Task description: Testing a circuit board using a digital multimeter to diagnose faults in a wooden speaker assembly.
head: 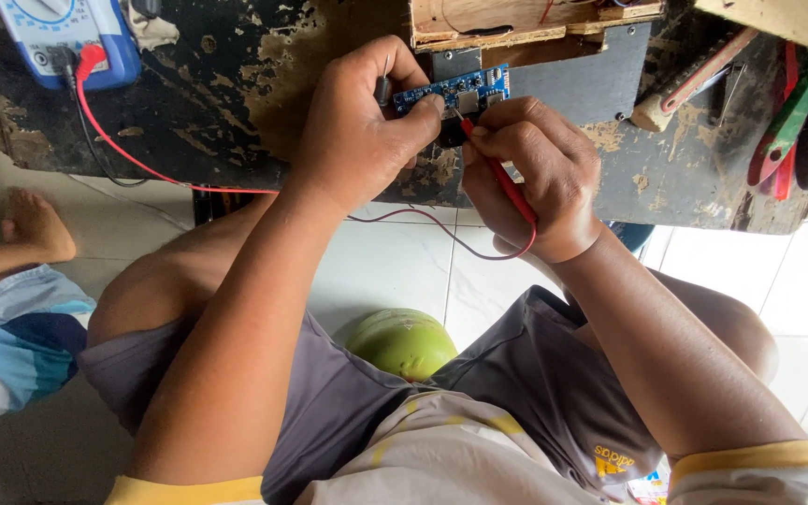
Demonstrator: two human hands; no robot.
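Dark, worn surface (pixel 236 103), paint flaked, at its near edge. Blue meter (pixel 67 37), top left corner, red lead (pixel 123 154) trailing right. Tools with green and red handles (pixel 797 112), far right. Left hand (pixel 353 131): grip pinched on the blue circuit board (pixel 455 91), long axis left-to-right, just left of the right hand. Right hand (pixel 535 178): grip clenched on 1 red probe (pixel 502 178), tip slanting up-left, touching the board's lower edge. Green round object (pixel 402 341) on the floor between the knees.
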